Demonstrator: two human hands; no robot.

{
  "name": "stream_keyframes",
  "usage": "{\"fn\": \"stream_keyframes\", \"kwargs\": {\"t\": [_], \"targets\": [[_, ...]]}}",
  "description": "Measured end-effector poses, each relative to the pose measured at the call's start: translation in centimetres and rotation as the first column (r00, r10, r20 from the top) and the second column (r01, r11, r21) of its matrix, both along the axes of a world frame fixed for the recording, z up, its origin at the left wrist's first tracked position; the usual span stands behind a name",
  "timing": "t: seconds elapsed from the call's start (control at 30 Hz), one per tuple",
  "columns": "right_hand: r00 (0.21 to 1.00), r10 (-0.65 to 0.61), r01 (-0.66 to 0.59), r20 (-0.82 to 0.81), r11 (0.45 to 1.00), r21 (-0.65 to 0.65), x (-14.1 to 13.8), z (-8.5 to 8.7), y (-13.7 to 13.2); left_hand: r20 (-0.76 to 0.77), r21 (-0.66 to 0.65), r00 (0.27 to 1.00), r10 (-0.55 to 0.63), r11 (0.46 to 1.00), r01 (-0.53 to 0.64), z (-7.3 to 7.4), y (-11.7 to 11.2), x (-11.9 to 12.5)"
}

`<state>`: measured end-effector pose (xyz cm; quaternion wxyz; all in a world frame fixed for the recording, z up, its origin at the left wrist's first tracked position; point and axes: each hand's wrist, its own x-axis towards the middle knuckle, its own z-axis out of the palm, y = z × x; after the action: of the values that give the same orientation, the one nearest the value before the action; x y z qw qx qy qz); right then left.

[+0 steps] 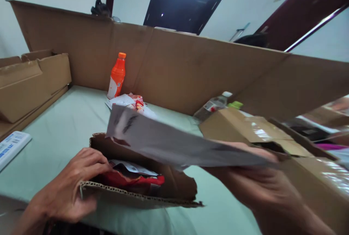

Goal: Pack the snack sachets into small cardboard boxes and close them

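My left hand [75, 186] is closed on the left end of a small open cardboard box [141, 200], its thumb outside and its fingertips reaching over the rim. Inside the box lie a red packet [136, 182] and a white printed sheet or packet [136, 167]. Above the box's far side, my right hand [256, 180] holds a flat grey sheet-like piece [174, 144] with dark marks at its left end. Motion blurs this piece, and its exact kind cannot be made out. It hides part of the box's back wall.
An orange bottle [117, 77] stands at the back beside crumpled red-and-white wrappers [133, 102]. A clear bottle [214, 106] leans at the back right by larger cardboard boxes [242, 128]. Another carton [35, 78] and a white printed slab [13, 148] lie left. A cardboard wall [169, 68] bounds the table.
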<state>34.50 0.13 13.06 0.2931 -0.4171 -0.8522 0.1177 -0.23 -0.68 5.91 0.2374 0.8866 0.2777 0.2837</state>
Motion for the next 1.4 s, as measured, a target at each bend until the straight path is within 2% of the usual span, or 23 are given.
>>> {"fn": "stream_keyframes", "kwargs": {"t": [0.07,0.13,0.3,0.43,0.57,0.7,0.77,0.9,0.97,1.03,1.1,1.13,1.2,1.3,1.4], "targets": [[0.996,0.084,-0.085,-0.015,0.993,-0.079,-2.4,-0.7,0.4,-0.006,-0.004,1.0,-0.009,1.0,0.009,0.1,-0.1,0.0],[0.995,0.066,-0.059,0.07,0.994,-0.094,-4.0,-1.2,0.6,-0.002,0.004,1.0,-0.004,1.0,0.004,0.2,-0.2,0.0],[0.976,-0.031,0.039,0.217,0.999,-0.029,-4.1,-0.7,-0.5,0.009,0.017,1.0,0.005,1.0,-0.005,0.1,-0.2,0.0],[0.954,0.03,-0.021,0.297,0.999,-0.032,-4.8,0.1,-0.5,0.003,0.028,1.0,0.003,1.0,-0.003,0.0,0.0,-0.1],[0.873,0.192,-0.094,0.448,0.968,-0.231,-7.4,0.1,1.1,-0.01,0.031,1.0,0.002,1.0,-0.001,-0.3,-0.1,-0.2],[0.787,0.371,-0.137,0.493,0.884,-0.447,-10.0,-0.4,2.5,0.009,0.033,1.0,-0.002,0.999,0.002,-0.4,-0.1,-0.2],[0.749,0.396,-0.113,0.531,0.866,-0.486,-10.9,-0.9,3.0,0.018,0.014,1.0,-0.008,1.0,0.008,-0.3,0.0,-0.1],[0.713,0.34,-0.017,0.613,0.882,-0.47,-11.6,-1.8,3.7,0.016,0.003,1.0,-0.017,1.0,0.017,-0.1,0.2,0.1],[0.727,0.33,-0.037,0.602,0.894,-0.446,-11.0,-1.5,3.6,0.012,0.005,1.0,-0.019,1.0,0.019,-0.2,0.2,0.0],[0.801,0.288,-0.09,0.525,0.925,-0.37,-9.4,-0.7,2.8,0.005,0.01,1.0,-0.016,1.0,0.016,-0.5,0.1,-0.3],[0.916,0.181,-0.11,0.357,0.971,-0.21,-7.0,0.4,1.4,-0.002,0.017,1.0,0.009,1.0,-0.009,-0.8,-0.1,-0.5],[0.961,0.11,-0.083,0.255,0.99,-0.114,-5.5,0.9,0.5,-0.001,0.018,1.0,0.029,0.999,-0.029,-1.0,-0.2,-0.6],[0.995,-0.027,0.023,0.091,0.999,0.042,-2.7,1.3,-1.2,0.01,0.012,0.998,0.066,0.998,-0.066,-1.4,-0.3,-0.7],[0.988,-0.157,0.156,0.006,0.983,0.101,0.4,0.3,-2.8,0.032,0.013,0.996,0.083,0.996,-0.083,-1.7,-0.4,-0.6],[0.986,-0.168,0.168,-0.004,0.985,0.046,1.2,-2.3,-3.0,0.026,0.039,0.996,0.082,0.996,-0.083,-1.8,-0.3,-0.5]]}}
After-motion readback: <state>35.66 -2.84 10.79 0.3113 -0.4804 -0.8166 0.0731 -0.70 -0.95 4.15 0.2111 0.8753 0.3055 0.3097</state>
